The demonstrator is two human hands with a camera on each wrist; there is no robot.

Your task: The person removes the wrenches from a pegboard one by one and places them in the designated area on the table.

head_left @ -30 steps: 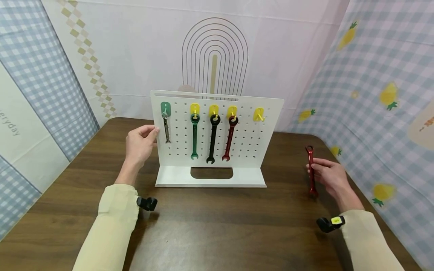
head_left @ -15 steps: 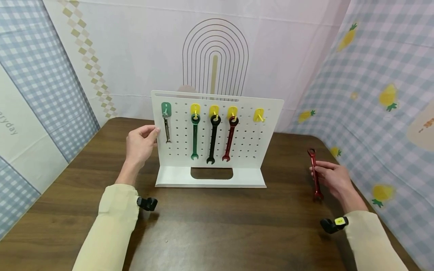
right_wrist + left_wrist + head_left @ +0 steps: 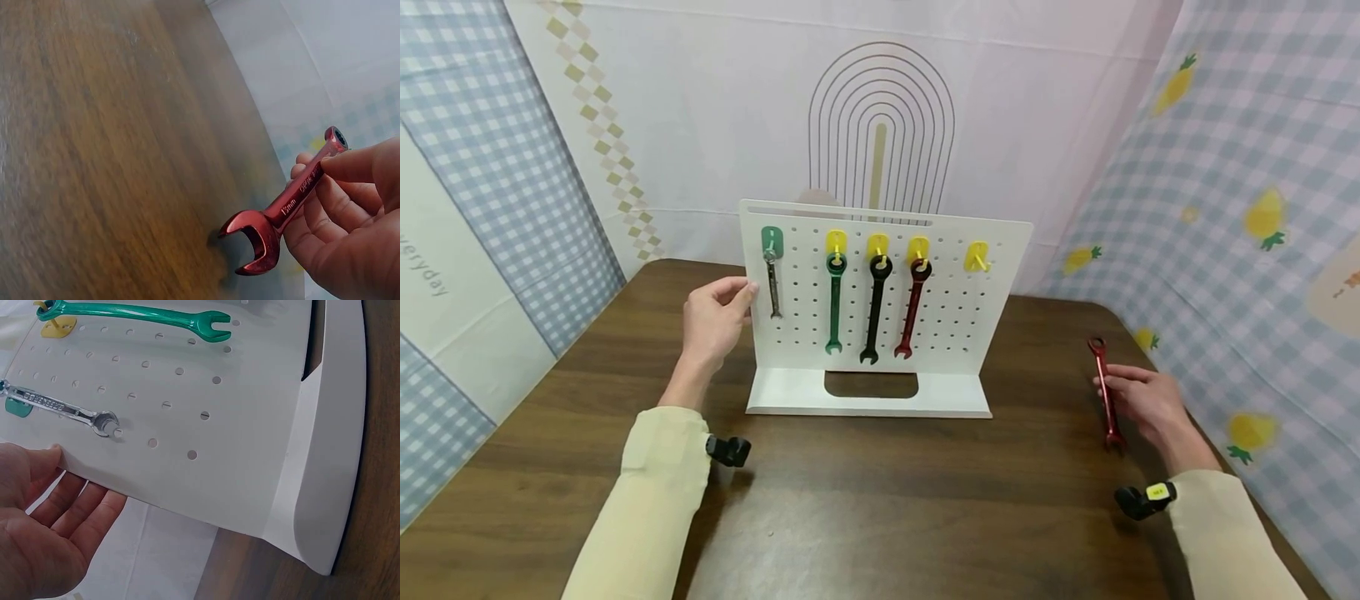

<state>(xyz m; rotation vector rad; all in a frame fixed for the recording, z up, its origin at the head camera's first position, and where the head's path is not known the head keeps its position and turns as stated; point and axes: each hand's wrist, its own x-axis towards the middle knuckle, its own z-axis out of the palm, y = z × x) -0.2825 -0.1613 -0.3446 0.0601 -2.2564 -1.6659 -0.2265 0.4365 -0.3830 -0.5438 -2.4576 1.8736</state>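
Note:
My left hand (image 3: 715,321) pinches the left edge of a white pegboard stand (image 3: 951,333), thumb in front and fingers behind. On the board's hooks hang a small silver wrench (image 3: 59,407), a green wrench (image 3: 835,308), a black wrench (image 3: 875,312) and a red wrench (image 3: 912,312). The yellow hook (image 3: 977,257) at the right bears nothing. Away to the right, my right hand (image 3: 1146,404) holds another red wrench (image 3: 290,203) by its shank between thumb and fingers. Its ring end points up and its open end down, close over the table.
The brown wooden table (image 3: 865,508) extends in front of the stand and to both sides. A white printed cloth (image 3: 700,108) hangs behind. On the right, a blue checked cloth (image 3: 1210,275) runs close beside my right hand.
My right hand has moved slightly right and toward me with the red wrench, whose ring end now leans further left. My left hand keeps its hold on the board's edge.

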